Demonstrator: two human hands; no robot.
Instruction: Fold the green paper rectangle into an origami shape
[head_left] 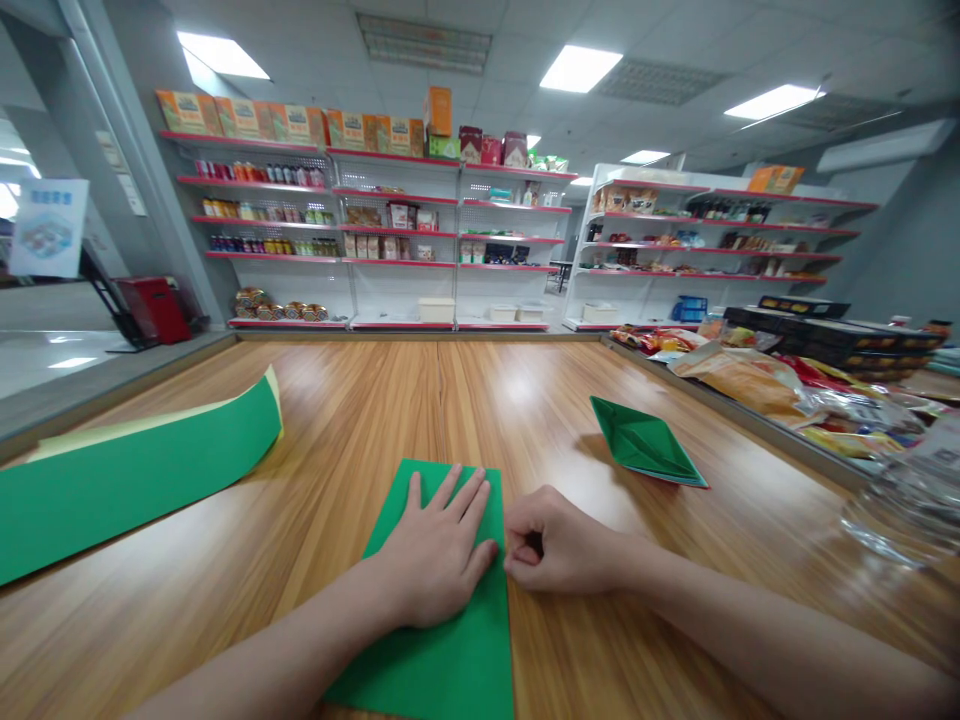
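A green sheet of paper lies on the wooden table in front of me, its long right edge straight. My left hand rests flat on it with the fingers spread, pressing its upper middle. At the right edge of the sheet is my right hand, curled into a loose fist with the thumb against the bent fingers; nothing shows in it. Its knuckles and thumb tip meet the paper's edge. Farther right sits a folded green paper piece with creased, pointed corners.
At the left, a curling stack of green and yellow paper lies on the table. A clear plastic container stands at the right, near packaged snacks and dark boxes. Stocked shelves line the back.
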